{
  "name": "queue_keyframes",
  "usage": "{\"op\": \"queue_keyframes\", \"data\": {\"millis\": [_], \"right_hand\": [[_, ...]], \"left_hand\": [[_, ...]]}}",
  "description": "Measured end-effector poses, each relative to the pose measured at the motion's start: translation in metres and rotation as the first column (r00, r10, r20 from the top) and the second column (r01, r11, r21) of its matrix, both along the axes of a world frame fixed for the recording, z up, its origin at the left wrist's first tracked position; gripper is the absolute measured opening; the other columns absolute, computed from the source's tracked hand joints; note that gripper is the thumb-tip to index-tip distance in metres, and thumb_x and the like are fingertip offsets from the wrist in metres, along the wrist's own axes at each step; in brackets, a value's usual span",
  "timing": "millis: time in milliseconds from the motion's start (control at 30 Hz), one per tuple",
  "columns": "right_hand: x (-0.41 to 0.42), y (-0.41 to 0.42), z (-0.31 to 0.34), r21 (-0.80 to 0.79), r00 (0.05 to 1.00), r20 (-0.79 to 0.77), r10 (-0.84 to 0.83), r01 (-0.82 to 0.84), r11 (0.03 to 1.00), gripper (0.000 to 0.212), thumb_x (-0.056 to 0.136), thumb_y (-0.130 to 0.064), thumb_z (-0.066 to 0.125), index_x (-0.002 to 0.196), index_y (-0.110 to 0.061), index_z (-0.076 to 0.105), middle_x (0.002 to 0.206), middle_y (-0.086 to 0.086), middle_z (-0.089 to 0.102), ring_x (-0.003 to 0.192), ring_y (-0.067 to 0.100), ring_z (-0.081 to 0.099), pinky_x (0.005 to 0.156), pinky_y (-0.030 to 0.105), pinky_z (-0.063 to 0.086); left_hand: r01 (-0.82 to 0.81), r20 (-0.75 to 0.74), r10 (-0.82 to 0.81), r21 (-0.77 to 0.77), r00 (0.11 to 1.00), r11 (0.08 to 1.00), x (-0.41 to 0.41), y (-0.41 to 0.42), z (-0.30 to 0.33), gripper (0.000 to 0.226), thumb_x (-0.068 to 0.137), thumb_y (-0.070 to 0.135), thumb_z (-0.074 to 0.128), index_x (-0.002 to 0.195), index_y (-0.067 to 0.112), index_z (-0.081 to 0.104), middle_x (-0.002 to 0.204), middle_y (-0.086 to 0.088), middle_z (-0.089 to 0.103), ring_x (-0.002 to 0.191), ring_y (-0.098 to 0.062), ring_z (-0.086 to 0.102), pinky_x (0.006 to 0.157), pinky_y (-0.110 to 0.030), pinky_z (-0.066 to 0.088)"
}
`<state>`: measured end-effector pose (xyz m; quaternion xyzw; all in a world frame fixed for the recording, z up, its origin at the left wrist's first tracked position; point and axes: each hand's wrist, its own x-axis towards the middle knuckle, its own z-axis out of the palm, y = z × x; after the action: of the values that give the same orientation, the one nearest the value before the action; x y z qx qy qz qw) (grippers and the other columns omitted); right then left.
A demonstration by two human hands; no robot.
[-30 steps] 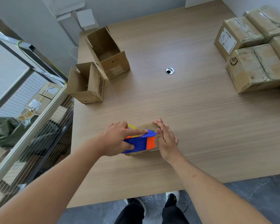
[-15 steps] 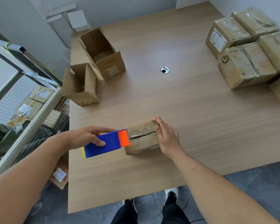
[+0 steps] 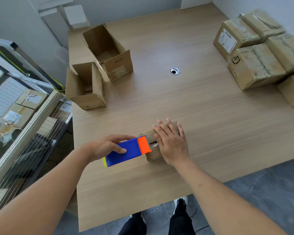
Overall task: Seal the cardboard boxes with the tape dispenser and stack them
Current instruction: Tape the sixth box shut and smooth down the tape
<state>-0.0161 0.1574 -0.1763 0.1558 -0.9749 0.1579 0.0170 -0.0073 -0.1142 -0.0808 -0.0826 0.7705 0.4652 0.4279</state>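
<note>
Left hand [image 3: 107,146], reaching in from 7 o'clock, wrapped round the blue tape dispenser [image 3: 126,152], thumb across its top face, orange nose against the 9 o'clock end of the small cardboard box [image 3: 151,150]. Right hand [image 3: 171,143], forearm entering from 5 o'clock, laid flat on the box top, fingers straight and spread toward 12 o'clock, pressing down. Box near the 6 o'clock edge of the wooden table [image 3: 193,102]. Two open boxes [image 3: 98,65] at 10 o'clock, sealed boxes [image 3: 255,48] grouped at 2 o'clock
</note>
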Motion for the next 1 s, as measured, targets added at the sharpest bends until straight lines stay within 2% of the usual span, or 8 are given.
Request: {"op": "queue_keyframes", "data": {"millis": [100,167,233,467,567,700,900,1000], "right_hand": [[-0.005,0.000,-0.004,-0.028,0.998,-0.054,-0.042,0.041,0.999,0.042,0.108,-0.046,0.031,0.135,-0.031,0.060,0.145,-0.011,0.056,0.148,0.021,0.036,0.126,0.050,0.012],[-0.009,-0.002,-0.006,-0.043,0.996,-0.066,-0.053,0.051,0.998,0.038,0.108,-0.046,0.034,0.131,-0.030,0.061,0.135,-0.010,0.061,0.145,0.021,0.040,0.125,0.050,0.015],[-0.010,-0.004,-0.007,-0.051,0.998,-0.054,-0.033,0.030,0.998,0.036,0.107,-0.047,0.035,0.129,-0.030,0.059,0.132,-0.011,0.060,0.146,0.020,0.038,0.125,0.049,0.016],[-0.015,-0.001,-0.001,0.066,0.994,0.101,0.037,-0.043,0.997,0.051,0.105,-0.055,0.018,0.146,-0.037,0.043,0.158,-0.010,0.037,0.156,0.020,0.014,0.127,0.046,0.004],[-0.014,-0.001,0.000,0.037,0.996,0.092,0.010,-0.013,0.999,0.045,0.106,-0.054,0.021,0.135,-0.037,0.050,0.144,-0.012,0.046,0.154,0.019,0.018,0.127,0.043,0.003],[-0.012,-0.003,-0.001,0.021,0.998,0.065,-0.022,0.020,1.000,0.043,0.106,-0.055,0.021,0.130,-0.038,0.053,0.134,-0.015,0.051,0.152,0.017,0.024,0.127,0.043,0.006],[-0.012,-0.004,-0.003,0.004,0.999,0.038,-0.033,0.033,0.999,0.043,0.106,-0.055,0.023,0.128,-0.038,0.055,0.129,-0.017,0.052,0.151,0.015,0.026,0.128,0.041,0.005],[-0.012,-0.004,-0.004,0.004,0.999,0.040,-0.025,0.025,1.000,0.043,0.105,-0.055,0.024,0.128,-0.037,0.056,0.129,-0.016,0.053,0.151,0.016,0.027,0.127,0.042,0.007]], "left_hand": [[0.037,-0.025,-0.036,0.057,0.999,0.998,0.002,-0.003,-0.001,0.060,0.085,0.023,0.067,0.131,0.060,0.058,0.128,0.011,0.067,0.113,-0.022,0.061,0.104,-0.040,0.045],[0.059,-0.053,-0.054,0.099,0.997,0.993,0.006,-0.006,-0.003,0.065,0.096,0.012,0.064,0.135,0.063,0.052,0.138,0.028,0.057,0.121,-0.008,0.056,0.106,-0.032,0.040],[0.091,-0.103,-0.080,0.111,0.992,0.990,0.008,-0.009,-0.006,0.066,0.099,0.007,0.060,0.135,0.062,0.053,0.140,0.036,0.051,0.128,0.002,0.050,0.110,-0.029,0.037],[0.165,-0.173,-0.140,0.134,0.975,0.977,0.012,-0.023,-0.008,0.060,0.099,0.014,0.061,0.137,0.059,0.052,0.145,0.028,0.051,0.134,-0.009,0.048,0.118,-0.044,0.034],[0.156,-0.162,-0.132,0.145,0.978,0.977,0.017,-0.045,-0.009,0.059,0.097,0.014,0.062,0.138,0.057,0.053,0.146,0.027,0.051,0.136,-0.007,0.046,0.119,-0.045,0.033],[0.132,-0.150,-0.109,0.148,0.983,0.980,0.021,-0.065,-0.010,0.064,0.100,0.004,0.059,0.136,0.057,0.056,0.143,0.030,0.052,0.134,-0.001,0.047,0.116,-0.034,0.036],[0.169,-0.133,-0.152,0.128,0.979,0.977,0.019,-0.067,-0.022,0.060,0.099,0.015,0.061,0.139,0.059,0.051,0.145,0.029,0.050,0.135,-0.008,0.047,0.118,-0.043,0.035],[0.178,-0.124,-0.163,0.115,0.979,0.977,0.019,-0.067,-0.028,0.062,0.102,0.013,0.059,0.140,0.061,0.048,0.145,0.031,0.049,0.134,-0.006,0.047,0.118,-0.043,0.034]]}}
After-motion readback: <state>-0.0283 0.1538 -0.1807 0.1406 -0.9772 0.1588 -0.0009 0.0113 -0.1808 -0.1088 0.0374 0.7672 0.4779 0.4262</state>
